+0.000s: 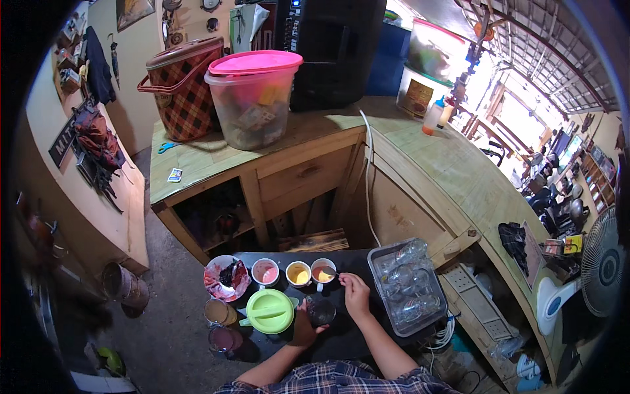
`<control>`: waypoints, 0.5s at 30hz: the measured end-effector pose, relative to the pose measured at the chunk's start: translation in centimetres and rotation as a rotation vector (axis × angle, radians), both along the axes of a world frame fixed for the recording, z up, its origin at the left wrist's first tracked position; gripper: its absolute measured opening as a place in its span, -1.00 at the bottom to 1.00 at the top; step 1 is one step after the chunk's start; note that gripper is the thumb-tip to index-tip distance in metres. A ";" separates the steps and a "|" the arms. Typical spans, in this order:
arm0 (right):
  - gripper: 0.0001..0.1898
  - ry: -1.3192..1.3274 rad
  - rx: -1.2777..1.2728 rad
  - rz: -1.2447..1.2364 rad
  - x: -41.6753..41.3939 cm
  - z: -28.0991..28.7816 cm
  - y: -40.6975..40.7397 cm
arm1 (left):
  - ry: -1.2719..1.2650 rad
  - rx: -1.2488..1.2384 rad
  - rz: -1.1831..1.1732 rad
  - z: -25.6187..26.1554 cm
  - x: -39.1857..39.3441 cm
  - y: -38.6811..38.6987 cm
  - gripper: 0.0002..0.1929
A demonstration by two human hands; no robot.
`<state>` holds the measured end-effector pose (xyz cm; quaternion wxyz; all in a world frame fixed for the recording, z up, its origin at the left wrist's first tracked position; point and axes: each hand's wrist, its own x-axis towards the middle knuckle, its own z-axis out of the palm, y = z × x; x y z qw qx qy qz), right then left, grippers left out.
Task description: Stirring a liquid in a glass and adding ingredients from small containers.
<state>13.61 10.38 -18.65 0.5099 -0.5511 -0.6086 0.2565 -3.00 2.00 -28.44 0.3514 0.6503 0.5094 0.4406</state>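
Observation:
My right hand point(355, 295) holds a spoon point(329, 270) by its handle, with its bowl over the rightmost white cup point(320, 284), which has pink and yellow contents. My left hand point(306, 325) curls around the side of a clear drinking glass point(322, 311) on the dark table. Left of that cup stand a cup with yellow contents point(298, 274) and a cup with pink contents point(266, 273). A green lidded pitcher point(270, 311) is beside my left hand. Farther left are a red-stained bowl point(227, 278), a glass of brownish drink point(219, 312) and a glass of purple drink point(225, 340).
On the right, a grey plastic tray point(372, 276) holds several glasses lying down. Beyond the dark table point(354, 342), a wooden counter point(418, 143) bears a pink-lidded bucket point(253, 106), a plaid cooler point(184, 93) and squeeze bottles point(433, 118). A fan point(603, 263) stands at far right.

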 end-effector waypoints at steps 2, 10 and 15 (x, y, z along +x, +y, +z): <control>-0.79 -0.116 0.040 0.020 -0.4 -0.4 1.1 | 0.203 0.065 0.047 0.3 -0.2 0.1 0.15; -0.83 -0.201 0.039 0.046 -0.7 -2.0 1.7 | 0.295 0.199 0.125 0.0 0.5 0.4 0.08; -0.82 -0.155 -0.012 0.064 -0.5 -2.1 1.0 | 0.286 0.175 0.073 0.5 0.8 1.4 0.00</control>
